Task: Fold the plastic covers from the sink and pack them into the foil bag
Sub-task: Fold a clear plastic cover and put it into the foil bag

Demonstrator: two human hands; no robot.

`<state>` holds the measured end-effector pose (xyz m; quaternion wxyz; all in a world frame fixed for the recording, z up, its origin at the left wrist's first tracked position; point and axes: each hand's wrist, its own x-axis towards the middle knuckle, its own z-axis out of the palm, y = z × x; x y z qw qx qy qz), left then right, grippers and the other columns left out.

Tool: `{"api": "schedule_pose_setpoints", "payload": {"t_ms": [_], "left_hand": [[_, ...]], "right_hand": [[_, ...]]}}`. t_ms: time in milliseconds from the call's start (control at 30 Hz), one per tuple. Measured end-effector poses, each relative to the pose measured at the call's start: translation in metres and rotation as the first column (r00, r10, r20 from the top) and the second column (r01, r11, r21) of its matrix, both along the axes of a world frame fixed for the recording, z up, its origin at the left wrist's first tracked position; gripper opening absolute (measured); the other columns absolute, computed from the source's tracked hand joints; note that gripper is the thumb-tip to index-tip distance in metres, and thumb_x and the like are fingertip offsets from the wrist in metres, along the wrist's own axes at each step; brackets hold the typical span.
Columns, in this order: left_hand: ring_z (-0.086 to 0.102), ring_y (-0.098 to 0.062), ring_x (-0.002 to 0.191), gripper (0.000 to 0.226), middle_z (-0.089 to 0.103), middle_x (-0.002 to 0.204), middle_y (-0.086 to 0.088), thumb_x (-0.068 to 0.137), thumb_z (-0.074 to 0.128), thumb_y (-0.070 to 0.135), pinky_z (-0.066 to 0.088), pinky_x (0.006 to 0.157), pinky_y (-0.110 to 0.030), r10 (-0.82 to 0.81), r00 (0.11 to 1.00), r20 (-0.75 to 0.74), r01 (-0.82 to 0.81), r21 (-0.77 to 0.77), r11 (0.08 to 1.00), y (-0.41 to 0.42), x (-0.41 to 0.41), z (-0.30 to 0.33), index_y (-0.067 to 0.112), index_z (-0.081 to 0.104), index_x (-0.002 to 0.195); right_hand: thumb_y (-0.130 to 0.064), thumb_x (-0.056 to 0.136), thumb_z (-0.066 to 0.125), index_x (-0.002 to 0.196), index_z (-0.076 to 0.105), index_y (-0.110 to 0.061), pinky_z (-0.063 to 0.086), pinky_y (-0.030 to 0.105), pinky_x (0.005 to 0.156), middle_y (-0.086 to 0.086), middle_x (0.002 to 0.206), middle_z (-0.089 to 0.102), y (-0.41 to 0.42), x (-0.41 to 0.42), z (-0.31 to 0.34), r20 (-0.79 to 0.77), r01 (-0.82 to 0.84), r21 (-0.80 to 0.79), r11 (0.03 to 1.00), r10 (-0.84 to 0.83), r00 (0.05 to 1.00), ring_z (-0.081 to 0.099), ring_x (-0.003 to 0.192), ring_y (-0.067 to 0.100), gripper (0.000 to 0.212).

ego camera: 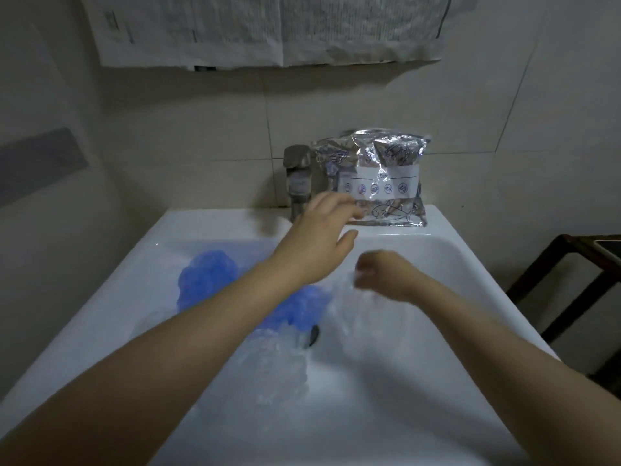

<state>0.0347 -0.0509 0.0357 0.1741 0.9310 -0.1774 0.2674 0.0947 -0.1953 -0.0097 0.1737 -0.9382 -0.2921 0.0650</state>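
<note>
White sink (470,250), foil bag (379,183) at 12 o'clock on rim; left hand (319,240) spread toward it, right hand (379,274) apparently pinching clear cover (342,297); blue covers (205,277) at 9 o'clock.

Foil bag (376,183) right of tap (297,176)

Tiled bathroom: white sink (215,227), metal faucet (297,176)

Blue covers (206,280), clear cover (275,371) apparently, silver foil bag (379,183), white sink (487,280).
</note>
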Motion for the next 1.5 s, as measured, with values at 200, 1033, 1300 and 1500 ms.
{"api": "schedule_pose_setpoints", "payload": {"t_ms": [200, 1033, 1300, 1500], "left_hand": [[0.041, -0.017, 0.127, 0.05, 0.045, 0.138, -0.009, 0.087, 0.062, 0.009, 0.02, 0.1, -0.005, -0.054, 0.978, -0.2, -0.017, -0.338, 0.941, 0.013, -0.022, -0.023, 0.009, 0.046, 0.134], [0.038, -0.007, 0.115, 0.055, 0.058, 0.092, 0.006, 0.063, 0.036, 0.058, 0.017, 0.105, -0.026, 0.123, 0.891, -0.437, -0.165, -0.06, 0.985, 0.057, -0.039, -0.047, 0.013, 0.064, 0.075], [0.007, -0.014, 0.144, 0.047, 0.038, 0.145, 0.005, 0.097, 0.021, 0.037, -0.003, 0.116, -0.041, 0.374, 0.842, -0.388, -0.365, 0.1, 0.926, 0.068, -0.035, -0.045, 0.017, 0.058, 0.119], [0.054, -0.021, 0.076, 0.022, 0.058, 0.077, 0.001, 0.078, 0.047, 0.025, 0.049, 0.076, -0.036, 0.252, 0.964, -0.086, -0.264, -0.195, 0.945, 0.071, -0.037, -0.046, 0.01, 0.063, 0.074]], "right_hand": [[0.004, 0.081, 0.062, 0.081, 0.065, -0.017, 0.042, 0.026, 0.07, 0.003, 0.078, 0.066, 0.013, -0.025, 0.023, 0.045, -0.084, 0.712, 0.697, 0.074, 0.996, 0.055, 0.073, 0.009, 0.022], [-0.01, 0.079, 0.049, 0.091, 0.065, -0.029, 0.013, 0.047, 0.11, -0.015, 0.096, 0.055, 0.009, -0.046, -0.002, 0.301, -0.237, 0.237, 0.942, 0.161, 0.94, 0.048, 0.115, 0.015, 0.027], [-0.056, 0.074, 0.047, 0.066, 0.061, -0.017, 0.03, 0.031, 0.09, 0.001, 0.118, 0.056, 0.015, -0.056, -0.002, 0.4, -0.264, 0.143, 0.954, 0.188, 0.897, 0.047, 0.109, 0.024, 0.042], [-0.016, 0.085, 0.058, 0.097, 0.057, -0.01, 0.034, 0.033, 0.063, 0.009, 0.1, 0.059, 0.012, -0.054, 0.003, 0.435, 0.088, 0.243, 0.966, -0.19, 0.88, 0.054, 0.09, 0.034, 0.013]]}}
